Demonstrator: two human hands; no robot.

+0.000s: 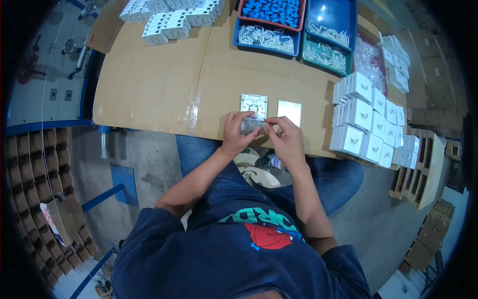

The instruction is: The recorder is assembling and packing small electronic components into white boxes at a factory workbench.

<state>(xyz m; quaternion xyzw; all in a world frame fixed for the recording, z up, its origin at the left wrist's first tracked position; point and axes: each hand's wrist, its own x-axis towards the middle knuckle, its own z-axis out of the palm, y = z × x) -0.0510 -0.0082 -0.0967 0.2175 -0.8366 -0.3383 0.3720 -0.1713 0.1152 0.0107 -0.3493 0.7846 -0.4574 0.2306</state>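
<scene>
A small clear plastic bag (247, 125) is held in my left hand (233, 133), just over the table's near edge. My right hand (290, 140) is closed in a pinch at the bag's right side, on a thin pale piece (263, 123); whether this is a separate part or the bag's edge I cannot tell. Just beyond my left hand lies a square white device with an open frame and a round centre (254, 102). A plain flat white square plate (289, 112) rests to its right, beyond my right hand.
Trays at the back hold blue parts (271, 11) and thin white pieces (266, 39). Stacked white boxes (359, 112) line the table's right side. More white units (174, 22) are piled at the far left. Brown cardboard (149, 84) covers the table.
</scene>
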